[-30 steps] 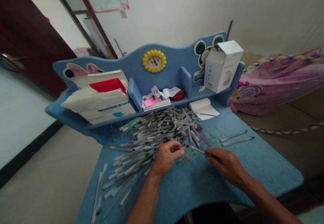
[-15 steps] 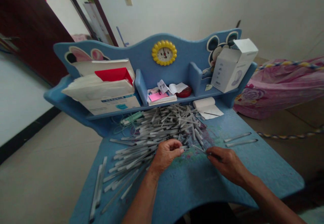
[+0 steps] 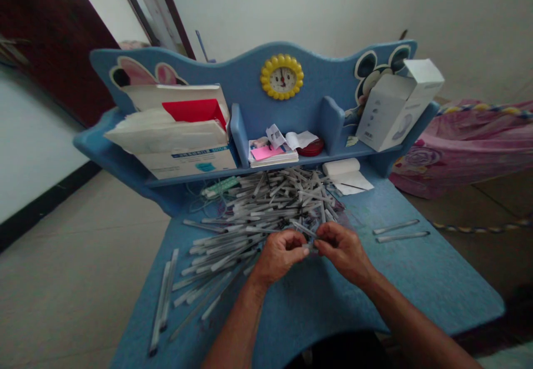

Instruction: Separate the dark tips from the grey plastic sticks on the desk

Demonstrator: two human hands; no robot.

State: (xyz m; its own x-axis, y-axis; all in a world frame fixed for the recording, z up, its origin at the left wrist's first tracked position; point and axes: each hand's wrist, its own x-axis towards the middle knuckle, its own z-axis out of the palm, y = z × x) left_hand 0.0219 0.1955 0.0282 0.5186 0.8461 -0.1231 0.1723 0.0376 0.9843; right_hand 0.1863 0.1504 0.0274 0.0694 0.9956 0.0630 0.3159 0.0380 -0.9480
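Observation:
A big heap of grey pens (image 3: 266, 208) lies on the blue desk (image 3: 416, 280). My left hand (image 3: 280, 256) and my right hand (image 3: 342, 249) meet just in front of the heap, fingers pinched together on one small pen part (image 3: 310, 245) held between them. Both hands are closed. A thin grey pen piece (image 3: 303, 228) pokes up between the hands.
Two pens (image 3: 402, 232) lie apart at the desk's right. More pens (image 3: 163, 301) lie at the left edge. The desk's shelf holds stacked books (image 3: 179, 135), papers (image 3: 270, 152), a white box (image 3: 395, 108) and a yellow clock (image 3: 282, 77). A pink bed cover (image 3: 470, 146) is at the right.
My right hand has moved left to meet my left hand, drawing the thin pen piece in with it. The view has tilted down slightly.

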